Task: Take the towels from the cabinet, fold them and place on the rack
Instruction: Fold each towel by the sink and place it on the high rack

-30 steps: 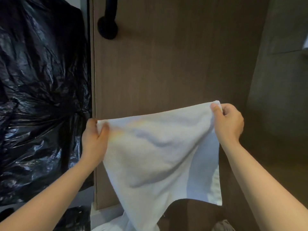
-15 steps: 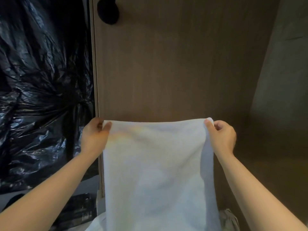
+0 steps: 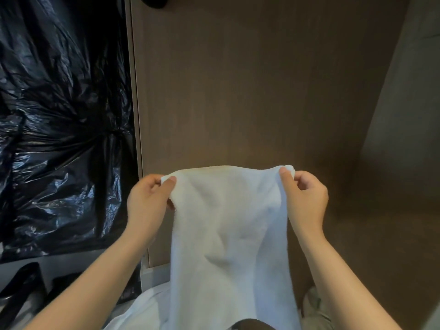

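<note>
Before cabinet door (image 3: 250,91) — hands pinch white towel (image 3: 228,222) corners.

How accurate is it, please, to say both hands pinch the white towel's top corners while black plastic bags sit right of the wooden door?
The head view shows the black plastic bags left of the wooden door, not right; the left hand and right hand pinch the white towel's top corners.
</note>
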The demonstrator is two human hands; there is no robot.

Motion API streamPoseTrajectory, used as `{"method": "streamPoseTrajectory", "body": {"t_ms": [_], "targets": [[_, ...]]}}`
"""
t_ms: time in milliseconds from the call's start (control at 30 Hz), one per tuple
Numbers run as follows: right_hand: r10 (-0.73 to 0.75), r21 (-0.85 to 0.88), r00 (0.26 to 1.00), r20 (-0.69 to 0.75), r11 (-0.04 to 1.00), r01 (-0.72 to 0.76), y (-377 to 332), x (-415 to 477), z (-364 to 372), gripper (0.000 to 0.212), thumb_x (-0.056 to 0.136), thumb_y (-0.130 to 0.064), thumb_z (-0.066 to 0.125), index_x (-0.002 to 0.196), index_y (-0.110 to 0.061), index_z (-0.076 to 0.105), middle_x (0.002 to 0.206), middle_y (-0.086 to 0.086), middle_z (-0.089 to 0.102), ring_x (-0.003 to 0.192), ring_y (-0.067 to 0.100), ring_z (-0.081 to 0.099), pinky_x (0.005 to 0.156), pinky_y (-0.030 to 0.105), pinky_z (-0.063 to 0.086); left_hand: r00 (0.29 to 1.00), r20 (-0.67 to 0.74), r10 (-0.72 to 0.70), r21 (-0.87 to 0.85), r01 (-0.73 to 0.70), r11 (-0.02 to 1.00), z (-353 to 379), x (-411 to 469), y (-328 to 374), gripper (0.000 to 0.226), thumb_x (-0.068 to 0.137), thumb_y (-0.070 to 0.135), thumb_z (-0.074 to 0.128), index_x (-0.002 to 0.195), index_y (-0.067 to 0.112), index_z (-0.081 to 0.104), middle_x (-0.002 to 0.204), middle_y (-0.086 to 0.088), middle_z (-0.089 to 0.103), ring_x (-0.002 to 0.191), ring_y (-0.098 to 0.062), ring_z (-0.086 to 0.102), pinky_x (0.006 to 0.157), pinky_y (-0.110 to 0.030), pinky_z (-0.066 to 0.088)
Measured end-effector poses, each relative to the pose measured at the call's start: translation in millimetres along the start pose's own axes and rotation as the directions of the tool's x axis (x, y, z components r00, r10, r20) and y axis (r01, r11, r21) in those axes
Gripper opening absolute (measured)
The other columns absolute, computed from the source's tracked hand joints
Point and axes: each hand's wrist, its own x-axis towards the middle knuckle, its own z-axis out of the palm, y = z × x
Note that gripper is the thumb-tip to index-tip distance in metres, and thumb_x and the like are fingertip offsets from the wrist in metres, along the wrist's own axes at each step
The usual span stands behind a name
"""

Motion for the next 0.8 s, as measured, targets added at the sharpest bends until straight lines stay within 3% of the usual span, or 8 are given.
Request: {"method": "streamPoseTrajectory", "body": {"t_ms": [133,267,367,467,700,800], "targets": [[-0.053,0.059,0.998,0.044,0.997,0.05,-20,-26,11,0.036,0.092,-0.029,0.065,0.061,-0.013,0.055,0.055,-0.003,0.052,0.053,0.013,0.048,0.046,0.014,0.038,0.998,0.058,-0.021,-0.089,0.026,0.996,14,-22,8,0.014,0.092,0.024,0.063,0.089,0.011,0.068,0.067,0.002,0.068,0.059,-0.009,0.061,0.053,-0.024,0.049],[-0.112,0.07,0.985,0.133,0.992,0.104,-27,-54,20,0.028,0.091,-0.025,0.067,0.065,-0.022,0.057,0.059,-0.009,0.054,0.055,0.006,0.048,0.05,0.01,0.036,0.992,0.12,-0.05,-0.146,0.067,0.987,26,-41,13,0.014,0.093,0.018,0.061,0.092,0.006,0.068,0.078,-0.012,0.072,0.067,-0.018,0.064,0.064,-0.032,0.055],[-0.04,0.078,0.979,0.202,0.997,0.025,-22,-75,24,0.022,0.09,-0.028,0.068,0.071,-0.019,0.064,0.062,-0.006,0.058,0.057,0.007,0.051,0.052,0.012,0.04,0.987,0.143,-0.074,-0.164,0.097,0.982,25,-55,8,0.013,0.093,0.017,0.061,0.092,0.006,0.069,0.079,-0.013,0.072,0.065,-0.018,0.065,0.058,-0.025,0.055],[0.082,0.118,0.964,0.254,0.986,-0.115,-15,-92,20,0.022,0.09,-0.031,0.068,0.073,-0.016,0.067,0.062,0.0,0.059,0.056,0.007,0.051,0.053,0.015,0.043,0.98,0.176,-0.09,-0.156,0.118,0.981,20,-71,-2,0.012,0.092,0.02,0.062,0.093,0.011,0.07,0.077,-0.004,0.073,0.061,-0.008,0.067,0.052,-0.015,0.05],[0.176,0.157,0.94,0.292,0.961,-0.228,-19,-117,14,0.008,0.088,-0.026,0.07,0.083,-0.026,0.075,0.074,-0.006,0.071,0.07,0.012,0.064,0.062,0.014,0.051,0.968,0.229,-0.102,-0.13,0.135,0.982,16,-89,-12,0.02,0.089,0.028,0.062,0.089,0.011,0.072,0.081,-0.004,0.074,0.075,-0.019,0.073,0.066,-0.026,0.059],[0.171,0.196,0.927,0.334,0.95,-0.245,-23,-121,12,0.008,0.089,-0.023,0.07,0.089,-0.027,0.076,0.081,-0.006,0.074,0.075,0.012,0.068,0.065,0.016,0.053,0.968,0.242,-0.061,-0.126,0.093,0.988,13,-93,-10,0.018,0.089,0.028,0.063,0.09,0.014,0.072,0.082,-0.001,0.074,0.076,-0.016,0.073,0.065,-0.022,0.058]]}}
